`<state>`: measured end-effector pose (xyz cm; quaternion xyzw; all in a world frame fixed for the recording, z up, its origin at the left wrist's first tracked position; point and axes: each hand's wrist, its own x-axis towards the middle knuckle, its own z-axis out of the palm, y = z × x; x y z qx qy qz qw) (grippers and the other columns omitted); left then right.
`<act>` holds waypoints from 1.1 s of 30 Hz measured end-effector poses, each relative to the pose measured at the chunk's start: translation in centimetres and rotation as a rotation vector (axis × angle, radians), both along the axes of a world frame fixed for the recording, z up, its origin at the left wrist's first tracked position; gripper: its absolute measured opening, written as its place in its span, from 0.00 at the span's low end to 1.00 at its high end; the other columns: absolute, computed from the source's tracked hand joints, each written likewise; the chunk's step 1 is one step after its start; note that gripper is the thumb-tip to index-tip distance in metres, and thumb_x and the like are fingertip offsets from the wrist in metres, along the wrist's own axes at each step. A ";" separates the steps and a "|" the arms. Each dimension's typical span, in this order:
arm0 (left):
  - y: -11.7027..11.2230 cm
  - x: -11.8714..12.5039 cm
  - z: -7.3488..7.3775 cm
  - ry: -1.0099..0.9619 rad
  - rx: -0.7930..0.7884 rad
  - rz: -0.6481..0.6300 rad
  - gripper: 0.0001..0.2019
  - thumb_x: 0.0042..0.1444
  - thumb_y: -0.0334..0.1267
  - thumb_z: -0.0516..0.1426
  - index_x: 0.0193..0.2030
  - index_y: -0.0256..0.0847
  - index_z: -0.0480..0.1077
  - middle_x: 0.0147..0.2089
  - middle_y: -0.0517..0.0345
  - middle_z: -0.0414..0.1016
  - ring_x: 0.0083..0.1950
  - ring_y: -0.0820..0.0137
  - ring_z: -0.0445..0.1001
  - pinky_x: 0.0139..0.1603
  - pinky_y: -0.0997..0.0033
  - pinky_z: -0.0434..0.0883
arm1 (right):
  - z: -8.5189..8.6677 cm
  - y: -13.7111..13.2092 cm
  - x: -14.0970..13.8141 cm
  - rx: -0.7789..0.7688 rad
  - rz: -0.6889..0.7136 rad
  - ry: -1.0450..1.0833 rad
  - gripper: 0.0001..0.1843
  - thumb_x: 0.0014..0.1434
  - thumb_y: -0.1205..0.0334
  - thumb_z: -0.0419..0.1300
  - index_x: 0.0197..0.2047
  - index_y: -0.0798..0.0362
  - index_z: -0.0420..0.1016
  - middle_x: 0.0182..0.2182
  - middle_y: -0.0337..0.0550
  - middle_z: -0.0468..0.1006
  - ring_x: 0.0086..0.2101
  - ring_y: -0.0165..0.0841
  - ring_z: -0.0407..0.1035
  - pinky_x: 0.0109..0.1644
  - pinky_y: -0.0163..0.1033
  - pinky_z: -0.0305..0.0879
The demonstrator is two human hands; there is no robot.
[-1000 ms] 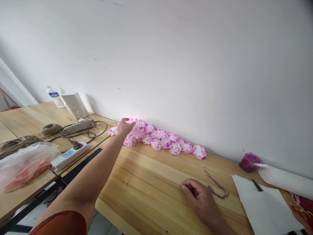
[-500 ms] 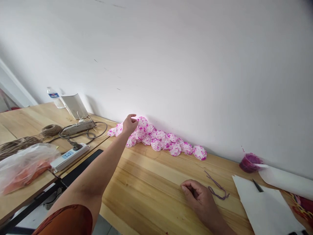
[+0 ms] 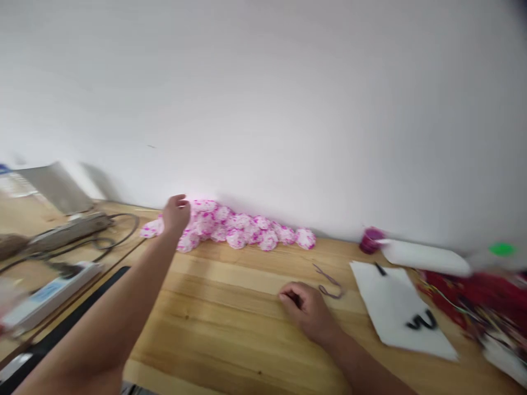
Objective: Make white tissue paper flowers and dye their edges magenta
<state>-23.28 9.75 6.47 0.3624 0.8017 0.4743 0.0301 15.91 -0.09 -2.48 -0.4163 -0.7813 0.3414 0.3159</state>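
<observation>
In the head view, the white-and-pink puffs [image 3: 236, 230] lie heaped in a row left of the frame's centre, along the foot of the pale wall [image 3: 263, 109], on the wooden table [image 3: 230, 296]. The left hand [image 3: 177, 214] is at the heap's left part, fingers bent with a gap to the thumb; blur hides whether it grips a puff or merely touches one. The right hand [image 3: 307, 310], lower right of centre, is curled into a loose fist on the boards, nothing visible inside, just beside a purple thread [image 3: 329, 282]. The puffs look light and soft, perhaps thin paper or cloth gathered in many folds, so they would probably weigh little, crush under a firm pinch and not be slippery. Their ruffled edges seem the weakest part; a gentle hold around the fuller middle, or from beneath, should suit better. They sit pressed together, so neighbours may catch. The end puff [image 3: 305, 238], farthest right in the row, looks easiest to get fingers around.
</observation>
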 end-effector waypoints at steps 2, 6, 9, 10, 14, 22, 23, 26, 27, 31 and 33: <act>-0.9 1.4 0.1 -0.013 0.036 -0.014 0.24 0.55 0.32 0.56 0.60 0.37 0.69 0.51 0.49 0.80 0.41 0.69 0.77 0.39 0.71 0.75 | 0.1 -0.1 -0.1 0.018 -0.007 0.003 0.08 0.62 0.63 0.59 0.34 0.51 0.78 0.27 0.38 0.77 0.30 0.31 0.69 0.36 0.35 0.61; -3.5 5.7 -0.9 -0.114 0.136 -0.134 0.24 0.48 0.40 0.60 0.55 0.46 0.75 0.38 0.61 0.80 0.31 0.72 0.75 0.30 0.75 0.74 | -0.4 0.2 0.0 0.037 0.005 0.022 0.05 0.59 0.65 0.61 0.35 0.52 0.80 0.29 0.39 0.80 0.31 0.30 0.71 0.38 0.33 0.63; -6.6 9.5 -2.0 -0.083 -0.021 -0.241 0.22 0.44 0.52 0.62 0.47 0.52 0.78 0.32 0.63 0.80 0.28 0.67 0.75 0.23 0.72 0.72 | -0.6 0.1 0.1 0.035 0.005 0.031 0.04 0.59 0.65 0.62 0.35 0.52 0.80 0.29 0.39 0.81 0.30 0.28 0.71 0.36 0.31 0.63; -7.8 10.7 -2.4 -0.061 -0.071 -0.292 0.21 0.44 0.55 0.61 0.44 0.53 0.79 0.32 0.63 0.81 0.28 0.65 0.75 0.22 0.71 0.72 | -0.5 0.0 0.3 0.031 0.011 0.031 0.05 0.60 0.65 0.61 0.35 0.53 0.79 0.29 0.39 0.81 0.29 0.28 0.71 0.35 0.31 0.63; -11.8 13.9 -4.0 0.009 -0.142 -0.488 0.14 0.49 0.59 0.58 0.36 0.59 0.76 0.30 0.65 0.80 0.34 0.60 0.79 0.22 0.69 0.70 | 1.8 -0.6 2.8 0.053 0.092 -0.046 0.06 0.62 0.61 0.61 0.37 0.51 0.79 0.29 0.37 0.81 0.27 0.28 0.70 0.33 0.31 0.61; -17.2 14.4 -6.1 -0.100 -0.152 -0.614 0.11 0.47 0.63 0.58 0.28 0.68 0.77 0.32 0.64 0.80 0.41 0.51 0.80 0.43 0.54 0.78 | 4.7 -2.7 16.9 0.311 -0.389 -0.419 0.14 0.57 0.75 0.57 0.41 0.51 0.79 0.38 0.43 0.82 0.44 0.39 0.70 0.52 0.43 0.63; -17.7 14.5 -6.2 -0.120 -0.150 -0.610 0.10 0.47 0.63 0.58 0.30 0.69 0.77 0.30 0.64 0.79 0.38 0.52 0.80 0.42 0.54 0.78 | 4.2 -3.0 18.2 0.333 -0.428 -0.498 0.16 0.55 0.76 0.57 0.43 0.52 0.78 0.41 0.45 0.81 0.46 0.41 0.70 0.54 0.44 0.62; -18.9 15.4 -6.4 -0.203 -0.155 -0.648 0.10 0.47 0.63 0.60 0.33 0.70 0.78 0.27 0.61 0.76 0.29 0.57 0.74 0.32 0.58 0.75 | 2.3 -3.2 20.5 0.380 -0.478 -0.575 0.19 0.53 0.77 0.57 0.47 0.55 0.77 0.45 0.49 0.80 0.49 0.43 0.67 0.57 0.46 0.60; -19.3 15.9 -6.6 -0.235 -0.153 -0.668 0.11 0.47 0.63 0.60 0.32 0.68 0.78 0.27 0.60 0.76 0.27 0.58 0.73 0.29 0.59 0.73 | 1.8 -3.1 20.7 0.390 -0.484 -0.576 0.18 0.53 0.77 0.57 0.46 0.54 0.77 0.45 0.49 0.80 0.49 0.43 0.67 0.57 0.47 0.59; -21.1 18.0 -7.2 -0.277 -0.212 -0.825 0.15 0.49 0.62 0.60 0.28 0.56 0.78 0.25 0.57 0.73 0.26 0.62 0.71 0.27 0.64 0.70 | 1.0 -2.3 20.4 0.423 -0.499 -0.540 0.09 0.59 0.72 0.56 0.35 0.53 0.77 0.37 0.49 0.80 0.44 0.43 0.68 0.54 0.47 0.59; -22.1 18.7 -7.6 -0.253 -0.234 -0.865 0.17 0.53 0.61 0.58 0.27 0.52 0.76 0.24 0.58 0.70 0.25 0.64 0.69 0.27 0.67 0.68 | 1.1 -2.4 20.0 0.440 -0.508 -0.504 0.09 0.59 0.72 0.56 0.33 0.52 0.76 0.34 0.48 0.80 0.42 0.43 0.67 0.51 0.46 0.60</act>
